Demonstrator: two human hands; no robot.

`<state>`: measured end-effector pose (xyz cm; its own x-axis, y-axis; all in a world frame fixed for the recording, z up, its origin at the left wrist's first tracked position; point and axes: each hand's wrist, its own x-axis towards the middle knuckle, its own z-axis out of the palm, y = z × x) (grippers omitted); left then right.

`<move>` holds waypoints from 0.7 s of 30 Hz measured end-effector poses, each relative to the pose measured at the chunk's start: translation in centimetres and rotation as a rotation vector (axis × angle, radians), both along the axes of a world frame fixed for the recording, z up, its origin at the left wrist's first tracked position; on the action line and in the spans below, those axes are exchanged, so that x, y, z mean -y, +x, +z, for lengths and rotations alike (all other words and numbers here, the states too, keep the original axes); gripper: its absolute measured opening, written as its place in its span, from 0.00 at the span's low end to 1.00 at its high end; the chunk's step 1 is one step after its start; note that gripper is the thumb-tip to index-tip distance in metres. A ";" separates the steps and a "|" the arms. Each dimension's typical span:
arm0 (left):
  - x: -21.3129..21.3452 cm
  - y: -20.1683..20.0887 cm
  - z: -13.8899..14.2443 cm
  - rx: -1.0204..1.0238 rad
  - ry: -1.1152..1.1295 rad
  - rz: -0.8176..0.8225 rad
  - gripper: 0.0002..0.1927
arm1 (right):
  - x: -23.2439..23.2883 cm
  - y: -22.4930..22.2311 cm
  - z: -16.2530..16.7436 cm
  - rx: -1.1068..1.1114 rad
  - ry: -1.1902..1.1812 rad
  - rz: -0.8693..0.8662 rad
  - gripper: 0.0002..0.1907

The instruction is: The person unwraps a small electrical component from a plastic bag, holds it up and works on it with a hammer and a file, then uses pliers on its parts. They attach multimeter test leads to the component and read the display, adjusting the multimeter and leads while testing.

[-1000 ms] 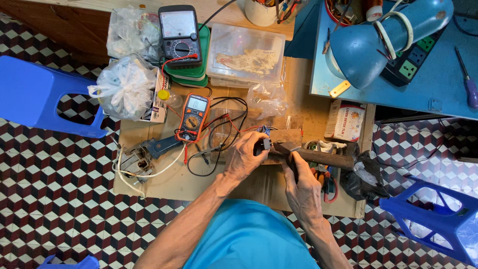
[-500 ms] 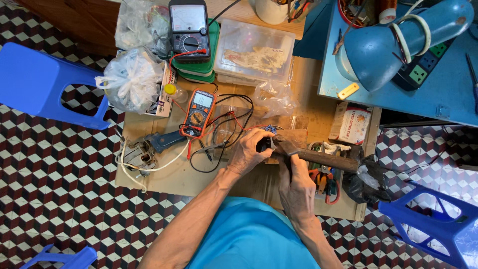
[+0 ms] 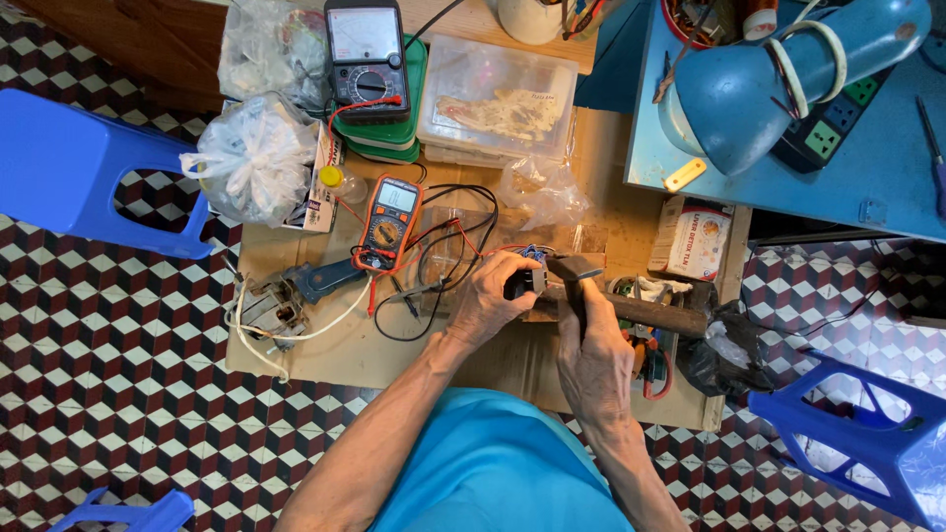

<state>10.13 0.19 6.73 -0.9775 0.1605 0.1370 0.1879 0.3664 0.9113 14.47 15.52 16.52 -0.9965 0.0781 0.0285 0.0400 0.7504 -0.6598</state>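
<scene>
Head view: both hands meet over the middle of the cardboard-covered bench [image 3: 325,355]. The left hand [image 3: 490,296] has its grip wrapped tight round a small dark part [image 3: 527,279] with a bit of blue showing on top, pinning it down just ahead of the person's chest. The right hand [image 3: 594,357] has its grip closed on the handle of a hammer [image 3: 576,271], whose head sits right against the part, touching it or just off it; I cannot tell which.

Just right of the right grip a dark bar [image 3: 641,313] lies across the bench, running under the hammer. Left of the left grip lie tangled red and black leads [image 3: 443,246] that run to an orange meter [image 3: 386,222], and further left a grey tool [image 3: 296,291] with a white cord. Beyond the hands, well apart, stand a black meter [image 3: 367,49] and a clear box [image 3: 498,99].

To my eye this is the tapping step: part held steady, hammer head placed on it. The next move seems to call for short, light blows, with the left fingers [image 3: 507,268] kept clear of the head, since they sit very close to it.
</scene>
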 end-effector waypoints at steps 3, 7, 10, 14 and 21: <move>-0.1 -0.1 0.0 -0.054 -0.017 0.002 0.20 | 0.5 0.0 -0.2 0.006 -0.042 0.005 0.18; -0.4 0.0 -0.3 -0.095 -0.022 0.024 0.18 | 1.0 -0.1 -0.3 0.103 0.048 0.042 0.19; -0.2 0.1 -0.7 -0.083 -0.002 0.008 0.19 | 1.3 -0.1 0.0 -0.058 -0.050 0.037 0.18; -0.4 -0.2 -1.1 -0.117 0.011 0.024 0.19 | 1.2 -1.1 0.4 0.135 0.089 0.055 0.18; 0.1 -0.3 -0.6 -0.032 0.036 -0.026 0.21 | 0.5 1.3 -0.2 0.030 -0.003 0.085 0.20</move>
<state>9.83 0.12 6.11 -0.9680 0.1805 0.1745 0.2266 0.3283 0.9170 15.77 15.05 16.36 -1.0000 -0.0067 -0.0017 -0.0039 0.7502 -0.6612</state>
